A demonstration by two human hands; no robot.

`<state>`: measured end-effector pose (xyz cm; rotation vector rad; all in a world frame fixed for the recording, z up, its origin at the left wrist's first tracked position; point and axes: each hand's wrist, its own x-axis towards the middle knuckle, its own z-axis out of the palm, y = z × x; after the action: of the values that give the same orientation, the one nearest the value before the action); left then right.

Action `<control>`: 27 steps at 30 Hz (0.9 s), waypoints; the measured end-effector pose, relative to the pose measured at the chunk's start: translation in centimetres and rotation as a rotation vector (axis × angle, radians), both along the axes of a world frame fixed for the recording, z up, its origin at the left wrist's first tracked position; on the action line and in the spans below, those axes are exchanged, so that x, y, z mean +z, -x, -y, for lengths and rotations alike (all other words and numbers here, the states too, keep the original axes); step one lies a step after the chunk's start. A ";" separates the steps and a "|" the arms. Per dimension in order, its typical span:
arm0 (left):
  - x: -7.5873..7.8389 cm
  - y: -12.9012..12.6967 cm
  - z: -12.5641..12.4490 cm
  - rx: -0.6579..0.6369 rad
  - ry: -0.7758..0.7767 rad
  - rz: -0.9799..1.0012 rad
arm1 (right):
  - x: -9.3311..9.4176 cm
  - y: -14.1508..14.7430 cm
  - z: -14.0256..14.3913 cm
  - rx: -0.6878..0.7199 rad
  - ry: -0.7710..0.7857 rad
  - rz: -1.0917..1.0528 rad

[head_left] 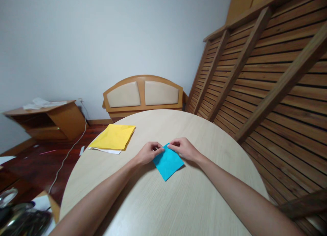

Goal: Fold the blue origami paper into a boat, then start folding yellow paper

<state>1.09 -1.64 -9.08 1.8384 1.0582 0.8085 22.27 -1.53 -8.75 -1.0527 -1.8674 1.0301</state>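
Observation:
A blue square of paper point(168, 163) is turned like a diamond over the round table, one corner pointing toward me. Its far corner lies between my two hands. My left hand point(149, 152) pinches the paper's upper left edge between thumb and fingers. On the other side, my right hand point(186, 148) grips the paper close to the same far corner, thumb and fingertips pressed together. The fingertips of both hands are a short gap apart. Whether the paper has folded layers I cannot tell.
Yellow paper point(113, 136) lies over white paper point(108, 150) at the left of the round table point(158, 208). Behind the table stands a headboard point(141, 92). A slatted wooden frame point(245, 72) leans at the right. A low cabinet point(58, 120) stands far left, with a cable point(66, 156) on the floor.

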 end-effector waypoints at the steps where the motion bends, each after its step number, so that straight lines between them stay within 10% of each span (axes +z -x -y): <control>1: 0.0 -0.1 0.1 0.000 -0.008 -0.002 | 0.1 0.1 0.2 0.011 0.004 0.007; 17: 0.2 0.2 -0.5 0.251 -0.034 0.133 | -0.7 -0.5 -0.7 0.000 0.023 -0.011; 27: -0.3 0.5 -0.7 0.182 -0.023 0.094 | -0.4 -0.8 -0.3 0.063 -0.071 0.107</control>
<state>0.57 -0.96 -9.34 1.7232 1.1710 1.0081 23.08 -1.20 -9.17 -1.0314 -2.0195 0.9525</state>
